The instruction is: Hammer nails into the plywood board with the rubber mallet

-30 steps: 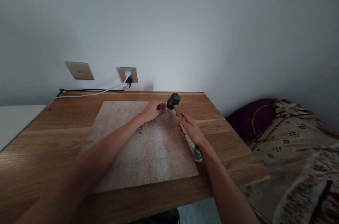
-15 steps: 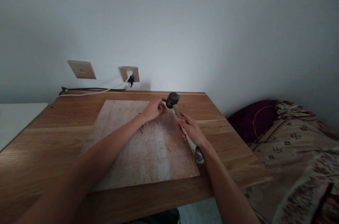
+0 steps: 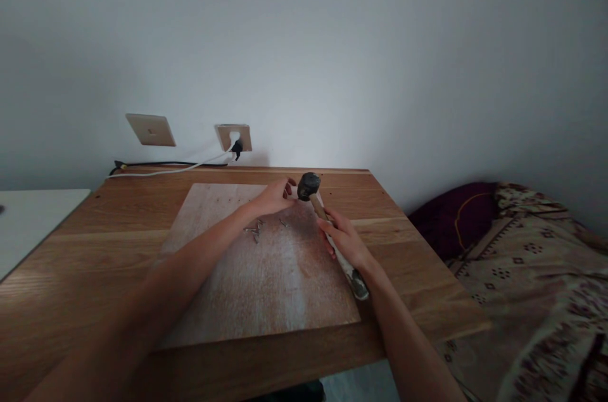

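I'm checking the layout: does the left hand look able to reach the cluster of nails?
Probably yes: the cluster of nails lies uncovered on the board, close to the left hand, with the hammer off to the right. Whether that hand is free is unclear.

1. Left hand [image 3: 276, 197]: bare; behind it, the slim left forearm [image 3: 194, 266] is bare to the picture's edge.
2. Right hand [image 3: 346, 241]: bare; behind it, the right forearm [image 3: 403, 332] likewise.
3. Below both hands, dark cloth [image 3: 301, 393], possibly clothing, too dim to tell.
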A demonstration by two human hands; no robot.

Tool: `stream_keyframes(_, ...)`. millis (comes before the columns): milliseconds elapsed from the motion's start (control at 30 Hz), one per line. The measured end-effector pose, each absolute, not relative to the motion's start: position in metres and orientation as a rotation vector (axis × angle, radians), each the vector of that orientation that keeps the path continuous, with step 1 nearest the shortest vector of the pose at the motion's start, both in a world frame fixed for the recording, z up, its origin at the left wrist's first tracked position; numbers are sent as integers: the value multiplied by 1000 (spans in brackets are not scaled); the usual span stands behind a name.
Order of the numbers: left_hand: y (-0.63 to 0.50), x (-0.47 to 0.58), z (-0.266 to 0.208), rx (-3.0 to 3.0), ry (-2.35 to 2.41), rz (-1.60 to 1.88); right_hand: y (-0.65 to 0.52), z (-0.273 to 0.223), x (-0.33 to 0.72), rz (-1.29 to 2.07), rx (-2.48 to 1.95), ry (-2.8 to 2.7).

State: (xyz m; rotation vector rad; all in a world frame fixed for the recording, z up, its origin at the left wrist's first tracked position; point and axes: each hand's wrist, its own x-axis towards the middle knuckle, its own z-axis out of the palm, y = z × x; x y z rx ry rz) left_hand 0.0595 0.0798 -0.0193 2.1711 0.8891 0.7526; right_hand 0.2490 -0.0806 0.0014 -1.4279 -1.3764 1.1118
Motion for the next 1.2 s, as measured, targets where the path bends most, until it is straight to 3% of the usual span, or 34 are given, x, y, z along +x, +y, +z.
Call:
stream_keyframes(267, 36, 18, 18, 2918, 476, 291, -79, -4, 248, 1114, -1442, -1399)
stream_keyframes(433, 11, 18, 13, 3128, 379, 298, -80, -3, 246, 1122, -1456, -1366)
stream_keyframes(700, 54, 34, -4, 2378, 908, 818, -79, -1, 244, 1145, -1399, -1322)
stream_keyframes(1200, 65, 41, -28, 2275, 995, 868, -78, 9, 238, 1218, -1361, -1261)
